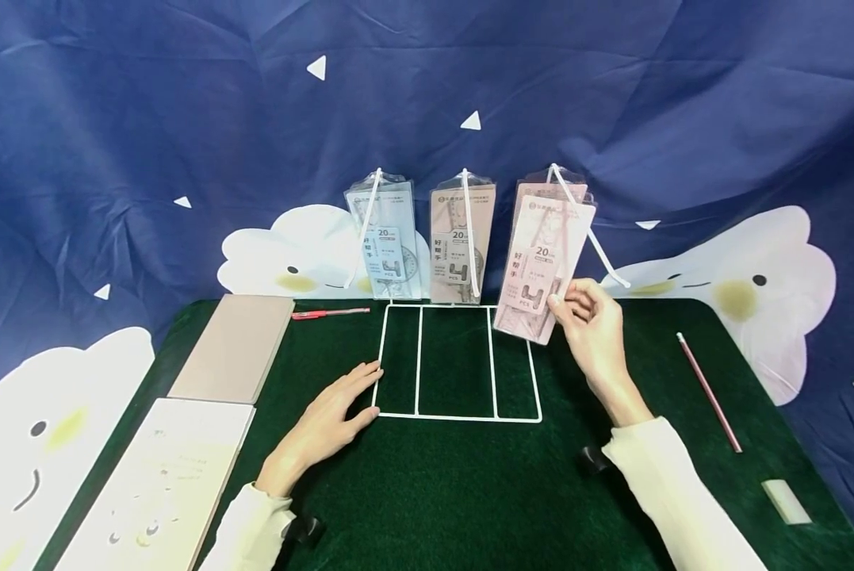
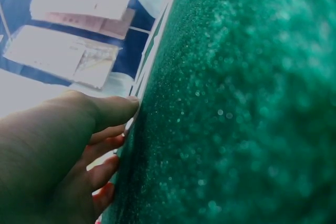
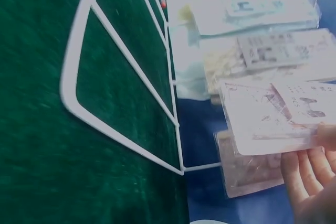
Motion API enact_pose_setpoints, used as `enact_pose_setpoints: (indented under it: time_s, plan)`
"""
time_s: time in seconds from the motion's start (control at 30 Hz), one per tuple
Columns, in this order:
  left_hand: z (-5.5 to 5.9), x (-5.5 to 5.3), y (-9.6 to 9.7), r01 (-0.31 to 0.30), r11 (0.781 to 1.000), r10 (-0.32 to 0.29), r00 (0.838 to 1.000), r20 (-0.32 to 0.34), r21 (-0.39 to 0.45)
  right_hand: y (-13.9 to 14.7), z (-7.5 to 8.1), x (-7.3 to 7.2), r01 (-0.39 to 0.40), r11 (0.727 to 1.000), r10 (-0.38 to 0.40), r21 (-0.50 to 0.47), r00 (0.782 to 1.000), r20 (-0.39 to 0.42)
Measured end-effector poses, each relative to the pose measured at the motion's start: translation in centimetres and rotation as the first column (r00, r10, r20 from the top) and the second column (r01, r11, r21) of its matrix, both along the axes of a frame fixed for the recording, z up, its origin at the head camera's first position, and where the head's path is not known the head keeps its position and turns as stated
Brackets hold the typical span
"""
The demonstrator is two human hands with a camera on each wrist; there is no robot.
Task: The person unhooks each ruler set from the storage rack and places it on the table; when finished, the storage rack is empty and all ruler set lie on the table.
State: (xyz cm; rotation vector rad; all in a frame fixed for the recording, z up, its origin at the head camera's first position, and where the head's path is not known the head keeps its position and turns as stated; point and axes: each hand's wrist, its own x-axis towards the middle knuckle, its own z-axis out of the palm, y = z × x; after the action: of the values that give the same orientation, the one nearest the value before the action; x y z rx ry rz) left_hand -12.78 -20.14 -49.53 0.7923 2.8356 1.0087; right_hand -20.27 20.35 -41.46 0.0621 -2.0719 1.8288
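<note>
My right hand (image 1: 598, 329) pinches the lower right edge of a pink ruler set packet (image 1: 546, 262), thumb in front. The packet is tilted in front of another pink packet (image 1: 548, 190) hanging from the right hook of a white wire rack (image 1: 455, 417). In the right wrist view, the held packet (image 3: 273, 124) overlaps the hanging one. My left hand (image 1: 327, 424) lies at the rack's left side, fingers loosely extended; in the left wrist view its thumb and fingertips touch the white wire. A blue packet (image 1: 378, 214) and a light brown packet (image 1: 444, 222) hang from the other hooks.
At the left lie a beige notebook (image 1: 230, 349) and a pale book (image 1: 162, 484). A red pen (image 1: 330, 314) is behind the rack's left side. To the right are a pencil (image 1: 710, 394) and an eraser (image 1: 786, 502). Blue cloth (image 1: 427, 79) hangs behind the green table (image 1: 455, 492).
</note>
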Motion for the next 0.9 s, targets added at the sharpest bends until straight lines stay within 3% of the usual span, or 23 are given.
enact_pose_setpoints:
  time_s: [0.23,0.7,0.9]
  plan:
    - [0.0,0.1,0.1,0.000,1.000,0.000,1.000,-0.013,0.003,0.5,-0.1,3.8,-0.071,0.993,0.074,-0.092,0.997,0.031]
    - [0.0,0.1,0.1,-0.003,1.000,0.003,1.000,-0.002,-0.003,1.8,0.6,11.7,-0.135,0.984,0.141,-0.118,0.989,0.045]
    - [0.0,0.1,0.0,0.000,1.000,0.000,1.000,-0.015,-0.002,2.2,1.3,14.1,-0.154,0.981,0.160,-0.117,0.986,0.043]
